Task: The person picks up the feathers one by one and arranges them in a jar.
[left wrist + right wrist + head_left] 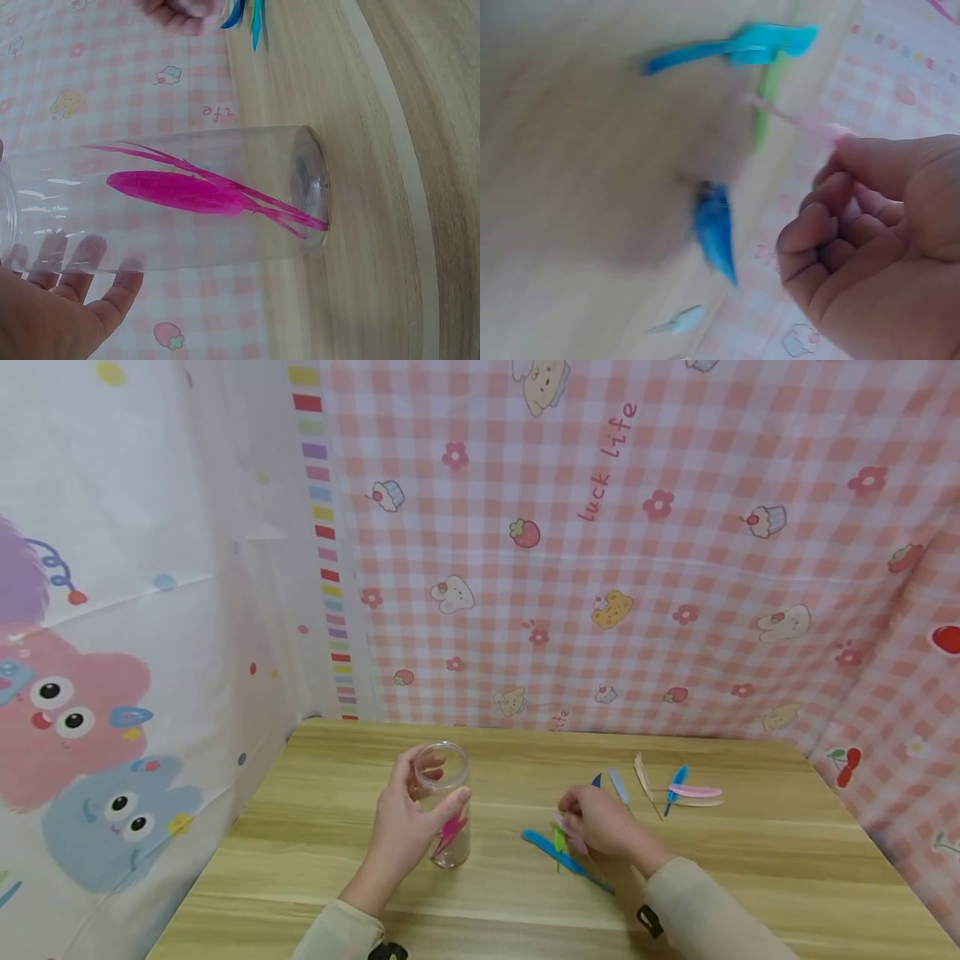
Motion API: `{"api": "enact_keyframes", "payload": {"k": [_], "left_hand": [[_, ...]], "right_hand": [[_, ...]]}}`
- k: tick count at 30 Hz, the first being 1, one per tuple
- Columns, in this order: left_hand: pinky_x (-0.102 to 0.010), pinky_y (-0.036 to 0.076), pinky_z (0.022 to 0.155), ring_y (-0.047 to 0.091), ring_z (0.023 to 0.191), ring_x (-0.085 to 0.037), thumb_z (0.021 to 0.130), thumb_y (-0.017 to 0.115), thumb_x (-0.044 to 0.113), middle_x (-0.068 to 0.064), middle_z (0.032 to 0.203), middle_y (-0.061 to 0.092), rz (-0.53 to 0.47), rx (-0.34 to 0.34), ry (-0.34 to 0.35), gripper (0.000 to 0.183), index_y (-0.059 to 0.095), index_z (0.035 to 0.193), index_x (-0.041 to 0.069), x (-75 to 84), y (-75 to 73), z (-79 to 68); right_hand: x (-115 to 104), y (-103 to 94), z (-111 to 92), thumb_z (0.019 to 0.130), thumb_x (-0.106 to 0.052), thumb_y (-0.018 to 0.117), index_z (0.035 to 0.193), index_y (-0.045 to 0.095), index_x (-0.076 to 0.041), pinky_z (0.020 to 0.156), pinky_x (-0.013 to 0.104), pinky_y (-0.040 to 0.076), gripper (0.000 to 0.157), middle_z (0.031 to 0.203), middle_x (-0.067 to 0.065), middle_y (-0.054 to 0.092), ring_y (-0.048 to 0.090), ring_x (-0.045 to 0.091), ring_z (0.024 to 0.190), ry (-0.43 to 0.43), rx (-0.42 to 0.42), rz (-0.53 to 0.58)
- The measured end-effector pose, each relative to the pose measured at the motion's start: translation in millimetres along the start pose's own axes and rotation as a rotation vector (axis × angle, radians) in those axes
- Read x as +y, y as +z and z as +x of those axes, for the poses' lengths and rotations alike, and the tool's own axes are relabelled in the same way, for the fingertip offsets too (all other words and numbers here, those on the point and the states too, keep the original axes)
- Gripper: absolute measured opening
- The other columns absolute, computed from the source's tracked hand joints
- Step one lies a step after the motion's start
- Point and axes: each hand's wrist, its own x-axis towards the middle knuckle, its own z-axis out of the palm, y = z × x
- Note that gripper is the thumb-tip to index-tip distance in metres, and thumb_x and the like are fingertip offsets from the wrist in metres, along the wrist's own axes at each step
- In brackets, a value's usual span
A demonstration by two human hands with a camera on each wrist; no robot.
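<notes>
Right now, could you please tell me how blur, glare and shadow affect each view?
Head: soft light, a faint shadow on the table by the right sleeve; left wrist: pale glare streaks on the clear jar, magenta feathers fairly sharp inside, right hand blurred at the top edge; right wrist: blurriest, with the pink feather and dark blue feather smeared.

In the right wrist view, the pale pink feather (821, 129) is blurred, and its one end is hidden by the right hand (877, 232). The left wrist view cuts the transparent jar (165, 234) near its mouth.
</notes>
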Motion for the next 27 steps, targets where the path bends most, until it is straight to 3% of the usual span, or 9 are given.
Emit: {"api": "enact_keyframes", "payload": {"k": [4, 6, 12, 15, 17, 20, 22, 25, 27], "left_hand": [[-0.055, 0.049, 0.111, 0.064, 0.128, -0.026, 0.086, 0.092, 0.032, 0.002, 0.139, 0.068, -0.01, -0.004, 0.001, 0.075, 0.049, 0.148, 0.024, -1.1, -0.1, 0.5], [-0.055, 0.049, 0.111, 0.064, 0.128, -0.025, 0.087, 0.091, 0.033, 0.002, 0.139, 0.068, -0.009, -0.009, 0.0, 0.075, 0.049, 0.148, 0.024, -1.2, -0.7, 0.7], [-0.053, 0.048, 0.112, 0.063, 0.128, -0.022, 0.088, 0.09, 0.034, 0.002, 0.139, 0.068, -0.002, 0.003, -0.01, 0.075, 0.048, 0.149, 0.024, -2.4, -4.2, -0.4], [-0.054, 0.047, 0.112, 0.064, 0.129, -0.024, 0.089, 0.089, 0.035, 0.001, 0.14, 0.068, -0.006, -0.005, -0.013, 0.073, 0.048, 0.149, 0.027, -3.0, -2.2, -0.9], [-0.054, 0.047, 0.112, 0.064, 0.129, -0.025, 0.089, 0.089, 0.037, 0.0, 0.141, 0.067, -0.006, -0.018, -0.017, 0.072, 0.048, 0.148, 0.029, -3.6, 0.8, -0.8], [-0.052, 0.047, 0.111, 0.065, 0.129, -0.026, 0.089, 0.089, 0.037, -0.002, 0.143, 0.067, 0.005, -0.035, -0.013, 0.073, 0.048, 0.149, 0.029, -3.2, 5.5, -0.7], [-0.05, 0.048, 0.109, 0.065, 0.128, -0.025, 0.088, 0.09, 0.035, -0.003, 0.142, 0.067, 0.008, -0.023, -0.005, 0.075, 0.048, 0.149, 0.028, -2.3, 7.5, -0.4], [-0.048, 0.048, 0.108, 0.065, 0.127, -0.025, 0.086, 0.092, 0.033, -0.001, 0.14, 0.069, 0.008, -0.008, 0.009, 0.076, 0.049, 0.148, 0.025, -0.5, 8.6, 0.3], [-0.047, 0.049, 0.107, 0.066, 0.126, -0.025, 0.085, 0.092, 0.034, 0.001, 0.138, 0.069, 0.009, -0.004, 0.014, 0.076, 0.05, 0.148, 0.024, 0.3, 8.4, 1.0]], "right_hand": [[-5.4, -13.7, 1.3, 0.108, -0.009, 0.062, 0.123, 0.069, -0.001, 0.081, 0.033, 0.06, 0.018, 0.106, 0.008, 0.075, 0.068, 0.015, 0.092, -0.073, 0.087, 0.146], [-21.3, -26.8, 0.6, 0.11, -0.013, 0.059, 0.128, 0.067, -0.001, 0.073, 0.028, 0.055, 0.022, 0.106, 0.009, 0.075, 0.066, 0.015, 0.087, -0.124, 0.169, 0.253], [-121.8, -57.3, 1.6, 0.111, -0.014, 0.059, 0.133, 0.06, -0.001, 0.071, 0.021, 0.05, 0.026, 0.106, 0.015, 0.072, 0.062, 0.016, 0.084, -0.376, 0.44, 0.64], [-163.2, -47.5, 7.8, 0.109, -0.011, 0.061, 0.129, 0.061, 0.0, 0.067, 0.022, 0.049, 0.023, 0.1, 0.016, 0.071, 0.06, 0.016, 0.079, -0.519, 0.503, 0.686], [-175.2, -35.2, 11.6, 0.108, -0.013, 0.064, 0.127, 0.063, -0.001, 0.064, 0.021, 0.046, 0.022, 0.097, 0.013, 0.07, 0.056, 0.013, 0.076, -0.541, 0.523, 0.643], [-170.1, -16.2, 15.6, 0.106, -0.014, 0.067, 0.124, 0.066, -0.002, 0.064, 0.02, 0.046, 0.021, 0.095, 0.01, 0.071, 0.055, 0.008, 0.075, -0.522, 0.507, 0.601], [-156.0, -11.8, 14.1, 0.107, -0.017, 0.068, 0.124, 0.068, -0.005, 0.067, 0.019, 0.047, 0.021, 0.098, 0.006, 0.071, 0.056, 0.008, 0.078, -0.465, 0.476, 0.59], [-124.9, -17.5, 9.6, 0.109, -0.022, 0.065, 0.123, 0.069, -0.006, 0.071, 0.023, 0.052, 0.022, 0.103, 0.009, 0.072, 0.061, 0.016, 0.085, -0.395, 0.425, 0.58], [-97.7, -24.0, 6.6, 0.11, -0.026, 0.063, 0.123, 0.069, -0.006, 0.074, 0.028, 0.054, 0.024, 0.106, 0.011, 0.072, 0.064, 0.021, 0.089, -0.302, 0.382, 0.497]]}}
